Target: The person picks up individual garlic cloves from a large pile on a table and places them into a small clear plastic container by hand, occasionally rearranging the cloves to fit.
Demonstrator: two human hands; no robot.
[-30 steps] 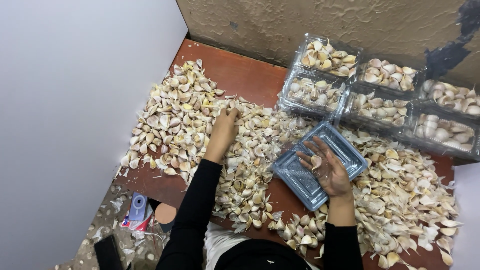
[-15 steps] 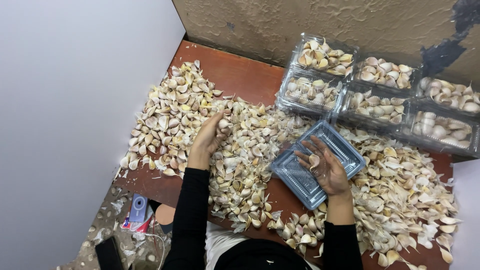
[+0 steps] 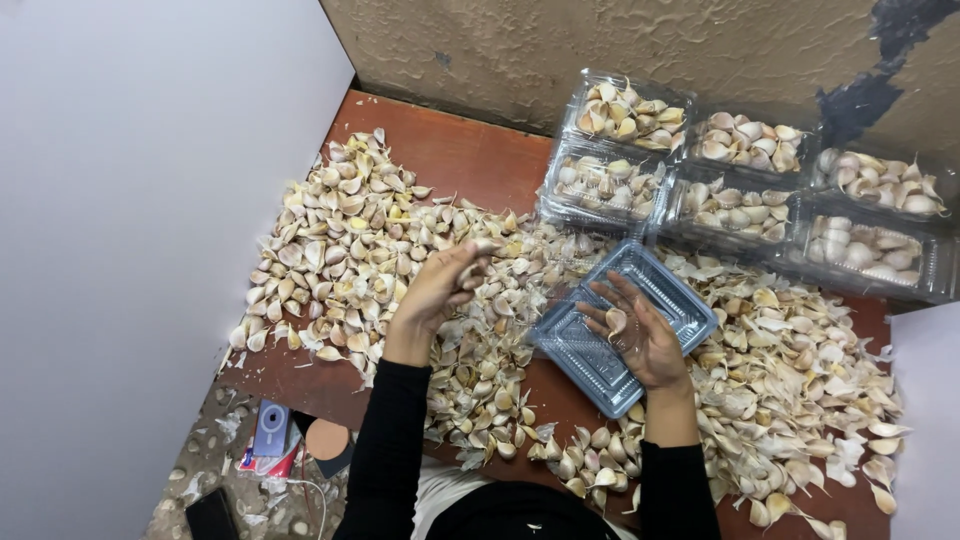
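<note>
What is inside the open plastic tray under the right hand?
The plastic tray looks empty where visible. The right hand, holding one garlic clove, covers its middle part.

Garlic clove (image 3: 616, 320): single, pale cream with a purplish tinge, unpeeled, resting in the upturned palm of the right hand (image 3: 640, 335).

Plastic tray (image 3: 600, 370): clear, rectangular, ribbed, empty, lying tilted diagonally on the counter among loose cloves, directly beneath that hand.

Garlic cloves (image 3: 478, 262): a few, pinched in the raised left hand (image 3: 445, 290).
</note>
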